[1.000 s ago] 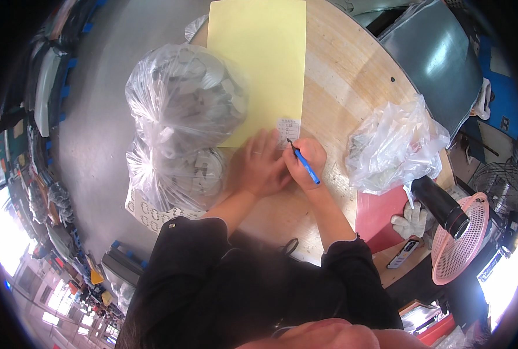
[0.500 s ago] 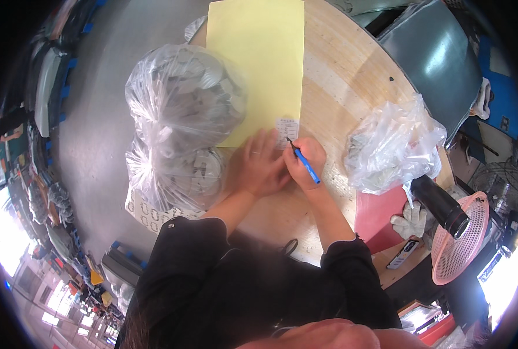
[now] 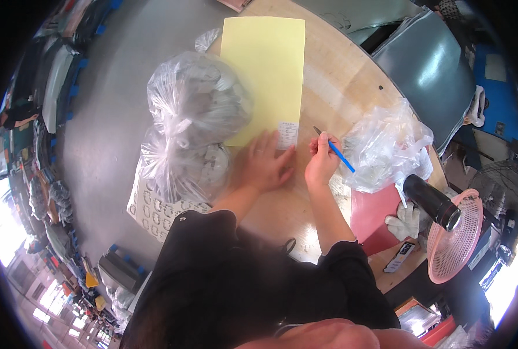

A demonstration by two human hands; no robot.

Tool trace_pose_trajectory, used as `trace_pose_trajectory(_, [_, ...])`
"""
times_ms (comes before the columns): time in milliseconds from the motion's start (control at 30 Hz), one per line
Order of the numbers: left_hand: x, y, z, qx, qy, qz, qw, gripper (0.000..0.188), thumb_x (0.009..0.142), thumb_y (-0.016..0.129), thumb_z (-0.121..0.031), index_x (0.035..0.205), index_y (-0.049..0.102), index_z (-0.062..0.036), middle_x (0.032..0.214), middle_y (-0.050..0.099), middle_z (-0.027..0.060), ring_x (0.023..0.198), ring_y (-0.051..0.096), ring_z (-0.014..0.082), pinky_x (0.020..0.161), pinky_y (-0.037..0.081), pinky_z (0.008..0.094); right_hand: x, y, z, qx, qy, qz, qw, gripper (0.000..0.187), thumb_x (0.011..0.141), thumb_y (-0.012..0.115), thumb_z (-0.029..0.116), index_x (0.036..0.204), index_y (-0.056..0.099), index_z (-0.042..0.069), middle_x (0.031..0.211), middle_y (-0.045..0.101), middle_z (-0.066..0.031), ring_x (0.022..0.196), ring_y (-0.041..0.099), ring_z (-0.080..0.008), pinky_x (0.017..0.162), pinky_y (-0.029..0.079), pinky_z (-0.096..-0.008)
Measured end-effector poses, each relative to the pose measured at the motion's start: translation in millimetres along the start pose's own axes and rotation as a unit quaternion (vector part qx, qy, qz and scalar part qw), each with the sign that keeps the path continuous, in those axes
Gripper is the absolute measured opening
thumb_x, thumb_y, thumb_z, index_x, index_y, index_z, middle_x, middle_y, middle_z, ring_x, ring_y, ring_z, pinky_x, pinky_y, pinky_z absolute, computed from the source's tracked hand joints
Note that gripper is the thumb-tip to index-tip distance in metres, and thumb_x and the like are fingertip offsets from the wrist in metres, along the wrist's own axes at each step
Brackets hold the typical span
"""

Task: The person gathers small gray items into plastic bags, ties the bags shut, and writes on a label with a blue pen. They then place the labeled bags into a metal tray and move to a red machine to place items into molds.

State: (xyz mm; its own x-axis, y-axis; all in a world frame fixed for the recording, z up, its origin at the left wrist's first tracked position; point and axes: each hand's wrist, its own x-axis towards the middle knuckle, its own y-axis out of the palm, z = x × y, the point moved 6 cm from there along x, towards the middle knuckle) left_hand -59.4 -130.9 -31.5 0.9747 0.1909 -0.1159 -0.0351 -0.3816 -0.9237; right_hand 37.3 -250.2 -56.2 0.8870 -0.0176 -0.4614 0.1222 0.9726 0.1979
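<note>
My right hand [image 3: 323, 160] grips a blue pen [image 3: 341, 157], its dark tip up and to the left, apart from the paper. Beside it my left hand [image 3: 265, 160] rests with fingers spread at the lower edge of a yellow sheet [image 3: 263, 75], slightly blurred. A small white printed label [image 3: 287, 135] lies on that sheet's lower right corner, near my left fingertips. Two knotted clear plastic bags, a larger one [image 3: 198, 99] and a smaller one [image 3: 186, 166], stand to the left, filled with pale pieces.
A perforated sheet [image 3: 154, 212] sticks out under the smaller bag. To the right are a crumpled clear bag [image 3: 387, 145], a black cylinder [image 3: 432, 202], a pink basket [image 3: 456, 238], a white glove [image 3: 404, 221] and a red board [image 3: 375, 215]. Dark sheets [image 3: 425, 70] lie at the far right.
My right hand has lifted the pen off the label and moved it right. My left hand stays near the sheet's lower edge. The whole view has shifted slightly.
</note>
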Motion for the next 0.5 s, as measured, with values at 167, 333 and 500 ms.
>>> trace_pose_trajectory(167, [0.9, -1.4, 0.0, 0.013, 0.013, -0.011, 1.0, 0.057, 0.077, 0.066, -0.043, 0.132, 0.053, -0.0347, 0.146, 0.035, 0.0199, 0.137, 0.029, 0.0413, 0.111, 0.021, 0.0545, -2.3, 4.4, -3.7, 0.167, 0.174, -0.025, 0.97, 0.017, 0.094, 0.06, 0.021, 0.094, 0.055, 0.005, 0.074, 0.059, -0.0042, 0.062, 0.052, -0.0108, 0.057, 0.043, -0.023])
trace_pose_trajectory(333, [1.2, 1.2, 0.9, 0.01, 0.017, -0.027, 0.999, 0.056, 0.078, 0.066, -0.042, 0.131, 0.053, -0.0343, 0.146, 0.035, 0.0199, 0.137, 0.029, 0.0418, 0.11, 0.022, 0.0544, -3.0, 13.8, -1.8, 0.111, 0.255, 0.046, 0.96, 0.016, 0.095, 0.056, 0.018, 0.097, 0.059, 0.003, 0.081, 0.061, -0.0063, 0.066, 0.055, -0.0141, 0.057, 0.045, -0.0249])
trace_pose_trajectory(500, [-1.4, 6.5, 2.9, -0.023, 0.017, -0.041, 0.999, 0.055, 0.077, 0.066, -0.042, 0.13, 0.054, -0.0339, 0.146, 0.034, 0.0192, 0.138, 0.027, 0.0416, 0.11, 0.021, 0.0558, 3.1, 59.8, 45.4, -0.439, -0.35, 0.171, 0.81, 0.017, 0.085, 0.054, 0.002, 0.097, 0.065, 0.004, 0.089, 0.064, -0.0119, 0.08, 0.06, -0.0258, 0.07, 0.049, -0.0342])
